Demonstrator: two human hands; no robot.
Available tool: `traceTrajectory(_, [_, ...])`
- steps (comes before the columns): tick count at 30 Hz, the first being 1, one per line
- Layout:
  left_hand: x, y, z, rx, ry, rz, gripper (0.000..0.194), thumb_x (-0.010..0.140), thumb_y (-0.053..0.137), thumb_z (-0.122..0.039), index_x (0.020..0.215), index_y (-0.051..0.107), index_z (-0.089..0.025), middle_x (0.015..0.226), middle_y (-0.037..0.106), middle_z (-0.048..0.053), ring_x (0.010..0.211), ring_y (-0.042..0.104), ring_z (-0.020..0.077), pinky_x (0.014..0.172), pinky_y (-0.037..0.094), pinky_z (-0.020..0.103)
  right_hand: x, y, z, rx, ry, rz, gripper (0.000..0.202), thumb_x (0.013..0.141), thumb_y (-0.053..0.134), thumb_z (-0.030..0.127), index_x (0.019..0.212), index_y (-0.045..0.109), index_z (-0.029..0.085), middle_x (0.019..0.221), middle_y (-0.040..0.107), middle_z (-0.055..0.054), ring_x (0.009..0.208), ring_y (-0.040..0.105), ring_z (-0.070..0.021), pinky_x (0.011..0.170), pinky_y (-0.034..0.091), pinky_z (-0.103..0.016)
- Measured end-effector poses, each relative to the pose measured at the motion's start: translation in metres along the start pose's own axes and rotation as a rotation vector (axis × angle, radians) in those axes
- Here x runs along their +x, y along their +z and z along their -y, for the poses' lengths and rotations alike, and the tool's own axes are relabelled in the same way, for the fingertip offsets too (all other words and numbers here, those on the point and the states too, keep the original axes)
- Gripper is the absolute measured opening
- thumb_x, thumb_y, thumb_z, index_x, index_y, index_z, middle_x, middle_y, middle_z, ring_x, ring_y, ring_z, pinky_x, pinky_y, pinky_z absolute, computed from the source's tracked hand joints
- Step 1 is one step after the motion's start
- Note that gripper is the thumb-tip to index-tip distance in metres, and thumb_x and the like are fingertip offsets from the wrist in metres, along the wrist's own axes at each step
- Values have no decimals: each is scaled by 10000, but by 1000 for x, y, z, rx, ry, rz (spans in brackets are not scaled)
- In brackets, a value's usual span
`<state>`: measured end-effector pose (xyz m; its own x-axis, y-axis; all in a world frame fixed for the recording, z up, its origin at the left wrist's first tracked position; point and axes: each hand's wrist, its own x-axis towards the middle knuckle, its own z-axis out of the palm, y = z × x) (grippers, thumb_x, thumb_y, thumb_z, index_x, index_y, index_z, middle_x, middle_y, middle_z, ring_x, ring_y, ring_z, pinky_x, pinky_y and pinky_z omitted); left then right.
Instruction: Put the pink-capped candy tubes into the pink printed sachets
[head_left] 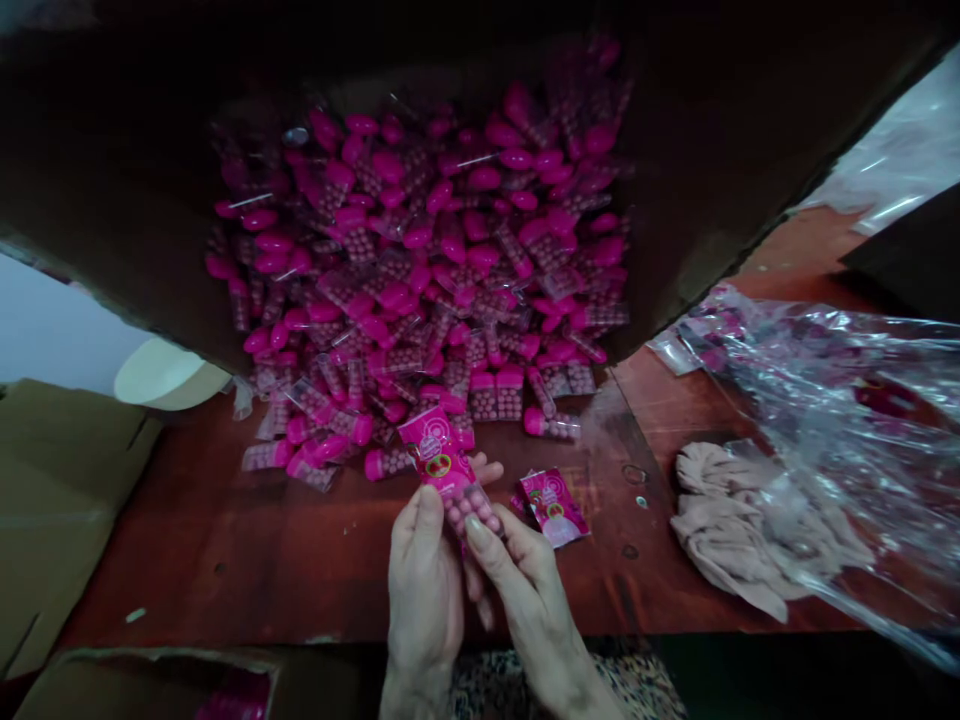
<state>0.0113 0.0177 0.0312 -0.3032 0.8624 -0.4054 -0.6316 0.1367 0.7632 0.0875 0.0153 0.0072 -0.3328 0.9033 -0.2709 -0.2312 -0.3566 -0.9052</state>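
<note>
In front of me both hands hold a small clear candy bottle (469, 508) of pink balls, its far end inside a printed pink sleeve (435, 450). My left hand (424, 575) grips it from the left, thumb at the sleeve's lower edge and some fingers behind. My right hand (517, 575) pinches the near end, thumb on the clear side over the balls. A flat stack of printed pink sleeves (555, 507) lies on the table just right of my hands. Beyond them spreads a big heap of similar pink-capped bottles (420, 270), some lying on the tabletop.
A large dark cardboard box (697, 200) surrounds the heap. On the reddish wooden table (300, 560) lie a crumpled beige cloth (727, 530) and clear plastic bags (862, 400) at right. A pale bowl (169, 375) and cardboard boxes (60, 480) are at left.
</note>
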Motion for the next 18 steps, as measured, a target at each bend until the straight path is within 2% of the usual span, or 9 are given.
traceTrajectory(3, [-5, 3, 6, 49, 3, -31, 300, 838, 530, -377, 924, 708, -150, 955, 719, 105, 491, 549, 65, 384, 414, 142, 0, 2, 2, -2, -60, -57, 284, 873, 499, 421, 725, 513, 180, 541, 423, 63, 445, 384, -62, 411, 319, -180])
traceTrajectory(6, [-6, 1, 7, 53, -40, -10, 319, 831, 536, -394, 960, 700, -152, 958, 717, 110, 336, 394, 9, 268, 283, 126, 2, 2, 2, 2, -53, -26, 283, 882, 487, 420, 734, 513, 181, 528, 410, 68, 433, 373, -59, 397, 299, -177])
traceTrajectory(7, [-4, -1, 6, 35, -55, 3, 333, 826, 539, -405, 974, 694, -151, 971, 714, 116, 321, 383, 8, 262, 283, 132, 2, 1, 2, 2, -36, 0, 287, 887, 479, 425, 738, 509, 181, 519, 408, 71, 418, 365, -56, 385, 289, -175])
traceTrajectory(9, [1, -5, 1, -14, -42, 23, 376, 808, 548, -442, 976, 691, -137, 998, 705, 133, 388, 493, 46, 339, 404, 162, 3, 0, 2, -13, 18, 55, 309, 892, 463, 442, 729, 491, 181, 503, 409, 76, 388, 357, -49, 364, 275, -169])
traceTrajectory(11, [7, -9, -4, -29, 7, 16, 382, 783, 580, -448, 938, 696, -119, 982, 708, 143, 597, 631, 131, 542, 522, 226, 3, -2, 3, -66, 78, 99, 333, 895, 449, 462, 719, 474, 181, 489, 419, 78, 365, 359, -43, 347, 263, -160])
traceTrajectory(13, [11, -11, -7, 4, 20, -12, 354, 771, 608, -419, 915, 695, -107, 921, 720, 141, 740, 664, 187, 664, 537, 275, 1, -1, 5, -148, 109, 116, 347, 896, 438, 473, 719, 476, 177, 487, 431, 74, 367, 376, -43, 347, 271, -151])
traceTrajectory(18, [5, -10, -3, 78, -40, 6, 356, 808, 570, -365, 1031, 659, -101, 899, 724, 135, 692, 665, 181, 559, 527, 248, -3, 4, 9, -248, 82, 96, 350, 902, 400, 486, 801, 506, 169, 450, 400, 81, 347, 365, -50, 333, 272, -151])
